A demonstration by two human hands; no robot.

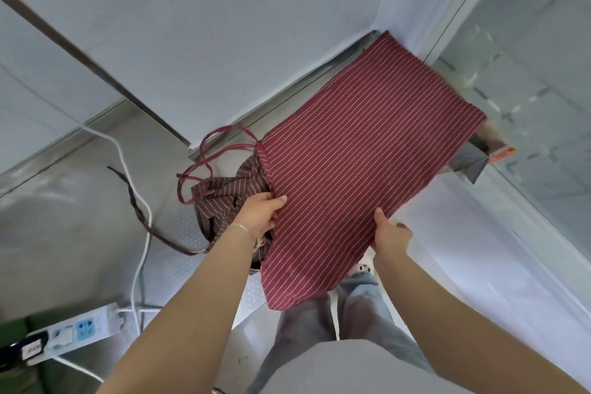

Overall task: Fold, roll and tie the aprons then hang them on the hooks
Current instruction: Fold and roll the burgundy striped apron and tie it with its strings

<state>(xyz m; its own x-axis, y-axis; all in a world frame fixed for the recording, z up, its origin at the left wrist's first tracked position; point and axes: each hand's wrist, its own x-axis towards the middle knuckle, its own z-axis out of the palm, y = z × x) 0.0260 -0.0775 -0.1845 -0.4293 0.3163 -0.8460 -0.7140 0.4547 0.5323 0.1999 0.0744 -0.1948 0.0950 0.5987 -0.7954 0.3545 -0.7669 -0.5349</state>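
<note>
Both forearms are seen reaching up from the bottom of the frame. By the left hand [260, 211] and the right hand [391, 233] the red striped apron [361, 150] is grasped at its two side edges and held out flat in the centre. A brown striped apron [224, 198] lies crumpled at centre left, near a power strip [76, 329]. Folding seems only begun; rolling, tying and hanging are left. No hooks are seen.
</note>
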